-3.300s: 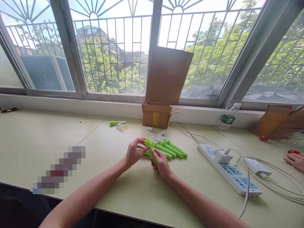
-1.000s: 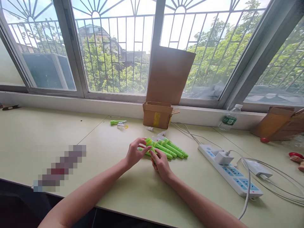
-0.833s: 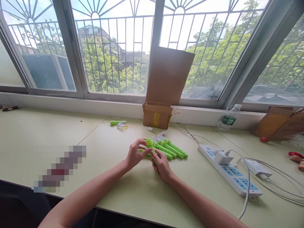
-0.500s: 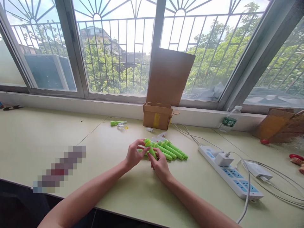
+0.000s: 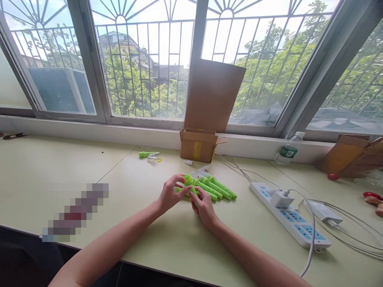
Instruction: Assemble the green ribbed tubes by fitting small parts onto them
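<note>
Both hands hold a bright green plastic tube (image 5: 188, 180) with a wider ridged end, tilted above the table. My left hand (image 5: 170, 194) pinches near its wide end from the left. My right hand (image 5: 205, 206) is closed round its lower part, whose tip is hidden by the fingers. Just beyond and to the right lie several matching green tubes (image 5: 222, 188) side by side, tapering toward me. Small clear plastic pieces (image 5: 195, 174) lie behind them. Farther back rests a shorter green piece (image 5: 146, 154) beside a clear part (image 5: 153, 160) with a yellow ring.
A small cardboard box (image 5: 197, 147) stands by the window wall. To the right lie a white power strip (image 5: 289, 217) with plugs and cables, and a plastic bottle (image 5: 287, 151). Red objects (image 5: 333, 176) sit near brown cardboard (image 5: 344, 155). A blurred patch (image 5: 76, 213) covers something on the left.
The right hand's fingers have shifted slightly along the tube. The tube's wide end has moved a little to the right; both hands still hold it.
</note>
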`<state>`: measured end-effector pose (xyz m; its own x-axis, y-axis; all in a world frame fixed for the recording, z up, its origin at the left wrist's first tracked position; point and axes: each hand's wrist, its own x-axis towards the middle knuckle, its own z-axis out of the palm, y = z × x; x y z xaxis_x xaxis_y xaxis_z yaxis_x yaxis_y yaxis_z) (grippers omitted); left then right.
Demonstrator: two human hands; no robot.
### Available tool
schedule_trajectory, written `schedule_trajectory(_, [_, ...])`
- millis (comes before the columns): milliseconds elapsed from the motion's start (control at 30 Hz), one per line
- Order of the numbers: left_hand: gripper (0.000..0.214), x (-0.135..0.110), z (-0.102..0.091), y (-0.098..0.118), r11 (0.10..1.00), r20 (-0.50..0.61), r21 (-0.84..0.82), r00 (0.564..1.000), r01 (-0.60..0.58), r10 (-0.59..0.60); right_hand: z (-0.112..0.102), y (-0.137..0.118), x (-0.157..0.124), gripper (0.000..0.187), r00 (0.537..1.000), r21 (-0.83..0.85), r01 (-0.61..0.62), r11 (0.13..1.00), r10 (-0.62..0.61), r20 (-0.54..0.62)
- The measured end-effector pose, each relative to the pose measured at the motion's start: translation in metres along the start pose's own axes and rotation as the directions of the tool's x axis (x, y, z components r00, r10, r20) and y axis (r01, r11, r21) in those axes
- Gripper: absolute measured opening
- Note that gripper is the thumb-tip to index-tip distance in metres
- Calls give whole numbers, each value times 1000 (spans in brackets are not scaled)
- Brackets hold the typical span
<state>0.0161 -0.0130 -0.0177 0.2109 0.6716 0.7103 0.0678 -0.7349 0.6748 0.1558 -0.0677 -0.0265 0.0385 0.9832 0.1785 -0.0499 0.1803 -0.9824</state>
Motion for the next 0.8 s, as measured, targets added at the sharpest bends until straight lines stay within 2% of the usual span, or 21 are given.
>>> schedule_trajectory(233, [30,-1,4,-3,998,-4,-48,999,48,-48,-3,3,1,36,1000,33,-7,999,6,4])
schedule_trajectory(367, [27,-2,5,-3,994,-23,-74,997,77,-79,-1,5,2,40,1000,-45,2,999,-3,-23])
schedule_trajectory(533, [26,-2,2,0,998,-69,-64,998,8,-13,3,4,2,53,972,-276,120,954,-170,-165])
schedule_trajectory(667, [26,-1,1,1,999,-62,-2,997,-45,45,4,2,0,52,945,-367,201,908,-279,-171])
schedule_trajectory(800, [28,-1,2,-2,1000,-41,25,999,-15,16,4,5,1,46,968,-314,158,936,-210,-140])
